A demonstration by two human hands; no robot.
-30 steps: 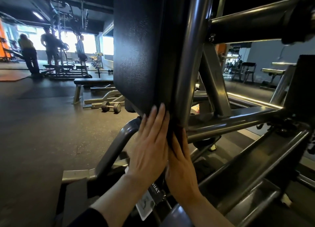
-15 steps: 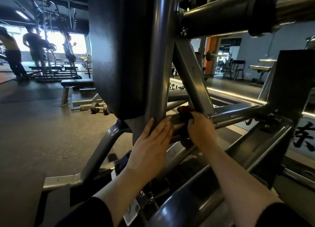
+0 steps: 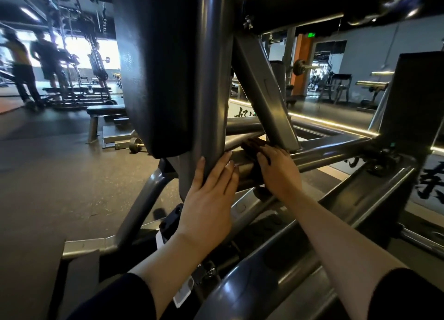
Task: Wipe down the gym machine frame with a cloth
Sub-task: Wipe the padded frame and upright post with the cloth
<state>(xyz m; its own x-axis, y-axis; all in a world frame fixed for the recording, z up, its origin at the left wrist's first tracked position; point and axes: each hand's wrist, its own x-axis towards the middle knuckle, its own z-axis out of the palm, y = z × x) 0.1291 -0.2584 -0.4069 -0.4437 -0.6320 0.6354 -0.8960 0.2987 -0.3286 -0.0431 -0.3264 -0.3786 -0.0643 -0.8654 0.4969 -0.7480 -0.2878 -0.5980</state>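
From my head camera, looking forward and down: my left hand (image 3: 209, 194) lies flat against the lower end of the grey upright post (image 3: 211, 79) of the machine frame (image 3: 336, 149), fingers straight and close together, pointing up, the palm turned toward the metal. The forearm runs back toward me, with a dark sleeve pushed up near the elbow.

My right hand (image 3: 278, 170) reaches further in, to the spot where the diagonal brace (image 3: 264, 91) meets the horizontal tube. Its fingers bend over a dark cloth (image 3: 252, 149) and press it onto that tube; the cloth bunches above my knuckles and hangs down the tube's near side, just beside my left fingertips. The fingertips themselves are hidden behind the cloth. The right forearm stretches long and nearly straight from the lower right, and it too has a dark sleeve pushed up.

A black pad (image 3: 158, 67) is fixed to the post's left side, above my left hand. Further off, a flat bench (image 3: 103, 110) stands on the dark floor (image 3: 48, 175), and two people (image 3: 33, 62) stand near the bright windows.
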